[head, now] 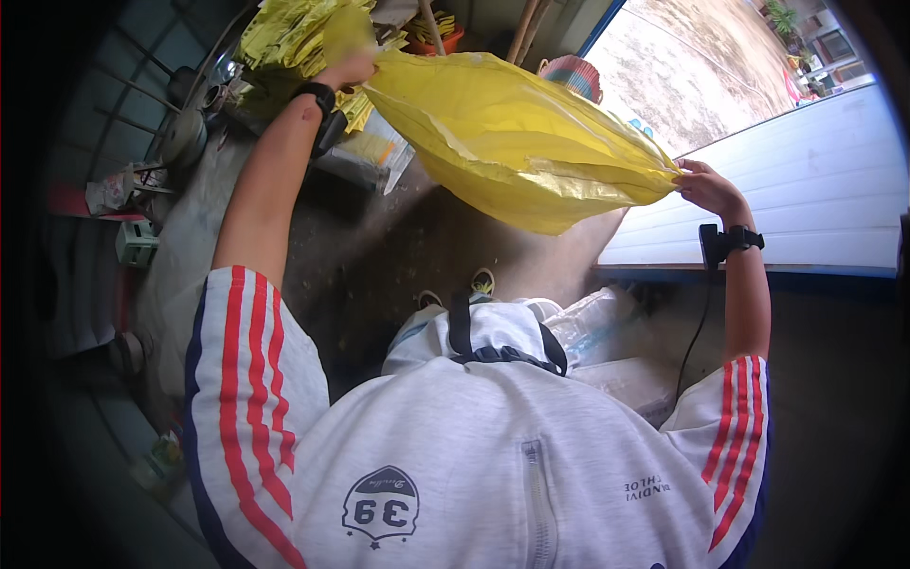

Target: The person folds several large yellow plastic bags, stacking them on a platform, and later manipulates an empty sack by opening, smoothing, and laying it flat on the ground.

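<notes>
A large yellow woven plastic sack is stretched between my two hands in front of me, its mouth gaping slightly along the near edge. My left hand grips its left corner, with the fingertips partly blurred. At the opposite end, my right hand pinches the gathered right corner. The sack hangs in the air above the floor. Close beyond my left hand lies a pile of folded yellow sacks.
A white panel stands at the right, beside the bright doorway. A striped basket and wooden poles are at the back. Clear plastic packaging lies by my legs. A red tub holds yellow items.
</notes>
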The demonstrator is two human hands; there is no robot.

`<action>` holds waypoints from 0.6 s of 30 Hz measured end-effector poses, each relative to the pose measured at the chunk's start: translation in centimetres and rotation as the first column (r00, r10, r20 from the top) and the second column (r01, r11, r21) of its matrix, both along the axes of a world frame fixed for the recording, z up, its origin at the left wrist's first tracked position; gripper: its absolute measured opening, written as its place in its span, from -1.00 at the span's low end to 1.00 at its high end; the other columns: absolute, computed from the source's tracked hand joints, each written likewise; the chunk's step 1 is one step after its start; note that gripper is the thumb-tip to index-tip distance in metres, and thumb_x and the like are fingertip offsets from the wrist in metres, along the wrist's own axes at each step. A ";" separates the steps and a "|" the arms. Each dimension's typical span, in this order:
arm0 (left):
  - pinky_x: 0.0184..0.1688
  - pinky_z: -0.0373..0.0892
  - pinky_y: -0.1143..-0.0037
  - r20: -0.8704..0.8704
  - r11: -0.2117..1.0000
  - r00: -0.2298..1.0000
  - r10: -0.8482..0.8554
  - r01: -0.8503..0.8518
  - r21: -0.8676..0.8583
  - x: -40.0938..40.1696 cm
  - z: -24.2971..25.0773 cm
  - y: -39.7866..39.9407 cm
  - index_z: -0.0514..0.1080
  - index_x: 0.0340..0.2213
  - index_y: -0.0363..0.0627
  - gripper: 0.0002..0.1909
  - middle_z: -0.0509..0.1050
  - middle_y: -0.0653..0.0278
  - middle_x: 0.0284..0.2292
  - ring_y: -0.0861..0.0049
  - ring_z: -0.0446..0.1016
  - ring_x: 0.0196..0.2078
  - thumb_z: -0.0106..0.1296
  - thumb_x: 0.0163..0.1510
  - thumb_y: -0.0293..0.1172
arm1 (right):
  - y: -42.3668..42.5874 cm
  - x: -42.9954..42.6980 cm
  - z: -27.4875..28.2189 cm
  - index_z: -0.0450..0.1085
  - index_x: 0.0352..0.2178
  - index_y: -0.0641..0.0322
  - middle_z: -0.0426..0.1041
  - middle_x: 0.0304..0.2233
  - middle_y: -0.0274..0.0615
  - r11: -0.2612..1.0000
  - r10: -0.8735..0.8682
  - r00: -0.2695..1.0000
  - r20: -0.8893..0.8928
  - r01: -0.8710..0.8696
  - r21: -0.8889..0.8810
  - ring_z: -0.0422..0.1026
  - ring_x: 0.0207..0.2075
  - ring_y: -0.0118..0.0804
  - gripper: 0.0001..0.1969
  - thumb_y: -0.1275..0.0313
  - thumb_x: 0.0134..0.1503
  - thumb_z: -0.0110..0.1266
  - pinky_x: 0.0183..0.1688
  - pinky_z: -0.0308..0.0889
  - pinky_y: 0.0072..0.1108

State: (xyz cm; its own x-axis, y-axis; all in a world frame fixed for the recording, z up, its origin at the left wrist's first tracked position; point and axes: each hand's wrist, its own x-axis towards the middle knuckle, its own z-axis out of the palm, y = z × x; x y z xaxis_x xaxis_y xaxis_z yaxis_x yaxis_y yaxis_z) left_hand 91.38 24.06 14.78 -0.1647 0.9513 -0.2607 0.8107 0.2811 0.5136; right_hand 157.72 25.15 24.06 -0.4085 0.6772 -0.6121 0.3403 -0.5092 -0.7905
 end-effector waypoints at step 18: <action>-0.48 0.45 0.41 -0.198 0.744 0.966 0.166 0.009 0.668 -1.0 0.4 3.2 0.52 -0.33 -0.23 -0.82 0.53 0.00 -0.51 0.36 0.57 -0.53 -0.04 0.02 -0.50 | 8.7 0.1 -0.3 0.37 -0.28 0.27 0.48 -0.34 0.16 0.560 -0.469 0.611 0.638 -0.353 0.750 0.46 -0.24 0.12 -0.70 0.25 0.15 -0.16 -0.16 0.33 -0.29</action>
